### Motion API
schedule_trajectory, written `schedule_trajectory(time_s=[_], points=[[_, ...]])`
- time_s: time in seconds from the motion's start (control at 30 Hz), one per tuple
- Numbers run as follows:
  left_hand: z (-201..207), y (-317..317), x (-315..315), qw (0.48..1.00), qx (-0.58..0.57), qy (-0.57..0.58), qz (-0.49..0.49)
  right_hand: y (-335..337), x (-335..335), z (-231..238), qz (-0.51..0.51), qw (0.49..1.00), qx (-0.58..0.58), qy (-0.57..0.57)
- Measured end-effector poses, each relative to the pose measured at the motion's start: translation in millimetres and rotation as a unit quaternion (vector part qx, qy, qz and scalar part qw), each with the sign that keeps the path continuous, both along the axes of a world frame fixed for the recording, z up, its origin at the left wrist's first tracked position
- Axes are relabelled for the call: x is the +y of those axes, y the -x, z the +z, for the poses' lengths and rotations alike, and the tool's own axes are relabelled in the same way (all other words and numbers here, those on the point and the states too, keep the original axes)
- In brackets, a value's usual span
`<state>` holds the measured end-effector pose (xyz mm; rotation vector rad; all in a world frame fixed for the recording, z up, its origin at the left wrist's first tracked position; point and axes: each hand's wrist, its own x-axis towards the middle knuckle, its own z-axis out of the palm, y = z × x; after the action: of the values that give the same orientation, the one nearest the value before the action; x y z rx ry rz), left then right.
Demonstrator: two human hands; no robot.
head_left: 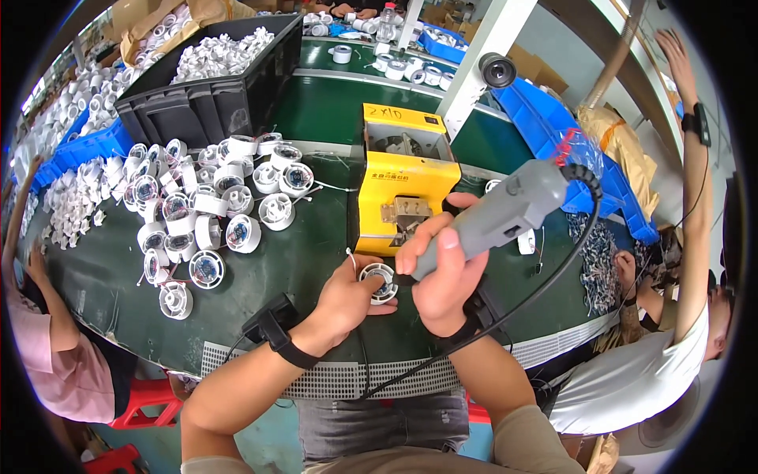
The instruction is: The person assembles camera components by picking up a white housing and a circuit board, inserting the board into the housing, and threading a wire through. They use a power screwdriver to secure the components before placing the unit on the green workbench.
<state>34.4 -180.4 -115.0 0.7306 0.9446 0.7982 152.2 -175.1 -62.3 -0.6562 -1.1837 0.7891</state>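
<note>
Nearest, the left hand [339, 299] is closed on a round white housing [385, 295] over the green table [110, 276], while the right hand [446, 276] wraps a grey power screwdriver [505, 207] angled toward it — a loose grip could let the tip slip into the thumb. The black cable [550, 276], crossing the right wrist, might drag the tool askew; beyond stands a yellow machine [404, 183] — close enough, perhaps, to bump.

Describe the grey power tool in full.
The grey power tool has a thick, plastic-looking body, a black nose and a ribbed black sleeve where its cable leaves the rear. The right grip wraps it; it slants, nose toward the white round part in the left grip. Whether they touch is unclear.
</note>
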Motion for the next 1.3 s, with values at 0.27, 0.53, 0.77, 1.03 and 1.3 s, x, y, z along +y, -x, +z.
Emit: schedule_trajectory(time_s=[0.27, 0.53, 0.77, 1.03, 1.3], points=[[0.8, -0.7, -3.3, 1.000, -0.006, -0.010, 0.009, 4.6, -5.2, -8.4, 0.016, 1.000, -0.006, 0.018], [-0.4, 0.9, -1.7, 1.000, -0.002, -0.008, 0.011, 4.5, -4.3, -8.8, 0.023, 0.999, 0.000, 0.032], [4.5, -8.1, 3.8, 1.000, -0.010, -0.028, 0.004, 0.5, -0.4, -8.3, 0.032, 0.999, -0.007, 0.023], [3.1, 12.8, -2.6, 0.994, 0.030, -0.092, -0.048, 8.9, -10.8, -31.4, 0.152, 0.988, 0.020, 0.022], [34.0, 112.5, 25.0, 0.608, 0.602, -0.455, 0.245, -67.0, -19.7, 7.4, -0.025, 0.984, -0.161, 0.070]])
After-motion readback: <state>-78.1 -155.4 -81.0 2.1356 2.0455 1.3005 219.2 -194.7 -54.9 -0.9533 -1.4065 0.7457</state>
